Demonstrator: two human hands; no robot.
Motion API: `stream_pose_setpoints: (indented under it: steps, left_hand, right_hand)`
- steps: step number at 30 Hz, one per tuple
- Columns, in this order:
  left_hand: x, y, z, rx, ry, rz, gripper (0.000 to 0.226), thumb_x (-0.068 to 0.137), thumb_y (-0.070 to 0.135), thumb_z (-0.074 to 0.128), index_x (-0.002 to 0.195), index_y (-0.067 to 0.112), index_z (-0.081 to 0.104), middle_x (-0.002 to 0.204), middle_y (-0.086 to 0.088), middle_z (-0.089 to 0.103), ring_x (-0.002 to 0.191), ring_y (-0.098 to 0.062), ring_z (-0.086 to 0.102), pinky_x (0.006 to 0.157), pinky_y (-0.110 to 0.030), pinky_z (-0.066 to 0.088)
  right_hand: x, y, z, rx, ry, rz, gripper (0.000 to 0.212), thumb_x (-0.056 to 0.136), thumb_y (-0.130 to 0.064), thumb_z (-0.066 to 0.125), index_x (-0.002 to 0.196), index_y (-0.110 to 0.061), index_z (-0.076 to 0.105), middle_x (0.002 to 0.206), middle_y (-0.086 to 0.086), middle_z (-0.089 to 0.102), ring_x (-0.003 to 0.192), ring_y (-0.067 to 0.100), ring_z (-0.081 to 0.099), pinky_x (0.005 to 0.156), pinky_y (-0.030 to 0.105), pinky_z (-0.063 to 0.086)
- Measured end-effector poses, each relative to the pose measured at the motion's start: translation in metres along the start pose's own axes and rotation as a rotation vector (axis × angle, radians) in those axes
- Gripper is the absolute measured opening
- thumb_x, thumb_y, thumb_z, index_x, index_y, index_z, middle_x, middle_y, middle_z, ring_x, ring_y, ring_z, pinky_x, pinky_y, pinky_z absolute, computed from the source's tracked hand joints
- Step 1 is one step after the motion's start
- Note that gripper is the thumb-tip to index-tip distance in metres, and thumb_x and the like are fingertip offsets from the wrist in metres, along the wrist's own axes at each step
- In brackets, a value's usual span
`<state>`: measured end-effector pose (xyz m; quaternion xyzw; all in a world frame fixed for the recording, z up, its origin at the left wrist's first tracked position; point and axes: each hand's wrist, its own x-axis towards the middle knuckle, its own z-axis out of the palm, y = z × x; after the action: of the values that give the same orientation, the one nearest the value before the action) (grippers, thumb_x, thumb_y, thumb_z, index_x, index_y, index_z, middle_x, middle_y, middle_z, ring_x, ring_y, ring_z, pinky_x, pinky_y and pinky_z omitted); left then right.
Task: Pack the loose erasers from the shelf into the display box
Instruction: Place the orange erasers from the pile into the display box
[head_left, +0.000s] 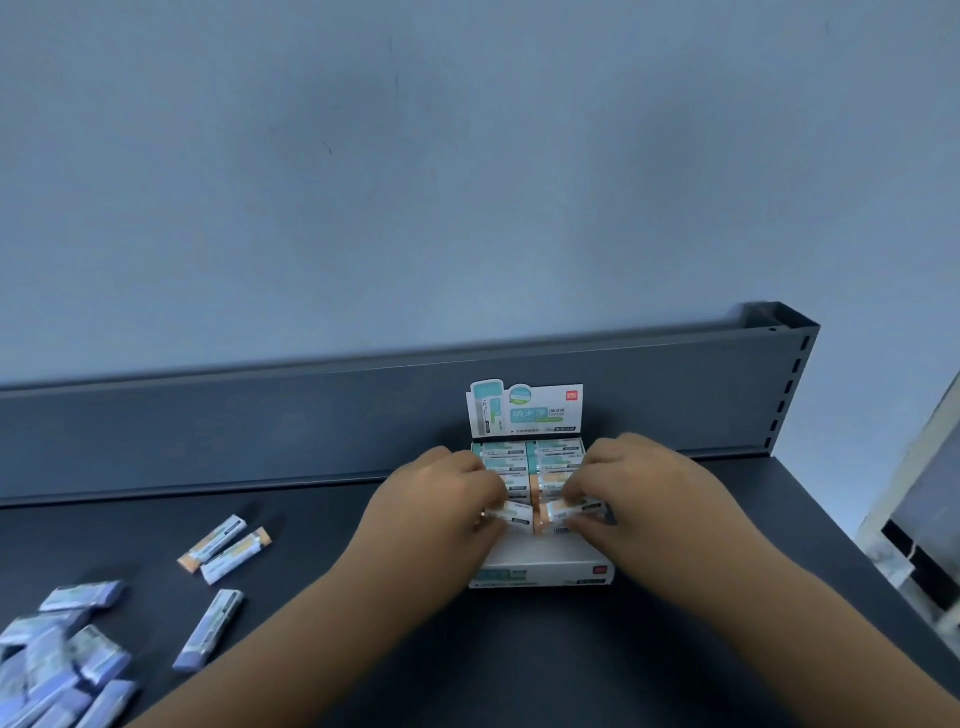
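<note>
Pinching one eraser each, both hands are working over the display box (540, 564). The left hand (441, 499) is gripping a white-sleeved eraser (513, 512) between curled fingers and thumb over the box's left column. The right hand (649, 488) is pinching an orange-ended eraser (563, 512) the same way over the right column. Both held erasers are sitting at the front of the packed rows (530, 457); whether they are resting on the ones below is not clear. The box is standing on the dark shelf (130, 530), close to the back panel (208, 431), with its printed header card (524, 410) upright behind the rows. Loose erasers are lying on the shelf well left of the box: a touching pair (223, 543), a single one (208, 629) nearer the camera, and a blurred pile (57, 660) in the bottom-left corner. A pale wall (415, 156) is filling the top.
</note>
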<state>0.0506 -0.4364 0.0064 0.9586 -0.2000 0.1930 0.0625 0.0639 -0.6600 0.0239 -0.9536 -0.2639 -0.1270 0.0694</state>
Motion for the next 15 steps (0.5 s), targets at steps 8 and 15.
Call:
stream_pose_setpoints:
  steps: [8,15]
  left_hand:
    - [0.000,0.000,0.008,0.021,0.051,0.001,0.012,0.084,0.032,0.063,0.076,0.025,0.069,0.085,0.011,0.061,0.073,-0.017,0.054,0.056,-0.034,0.051]
    - [0.003,0.000,0.010,0.062,0.027,0.024,0.022,0.089,0.032,0.053,0.076,0.024,0.069,0.076,0.009,0.060,0.071,-0.019,0.050,0.057,-0.036,0.051]
  right_hand:
    - [0.003,0.002,0.014,0.071,0.088,-0.010,0.008,0.076,-0.031,0.078,0.083,-0.030,0.073,0.084,-0.013,0.062,0.084,0.015,0.055,0.061,0.034,0.053]
    - [0.004,0.003,0.024,0.097,0.159,-0.013,0.012,0.070,-0.023,0.081,0.072,-0.029,0.070,0.079,-0.012,0.060,0.079,0.015,0.053,0.054,0.033,0.051]
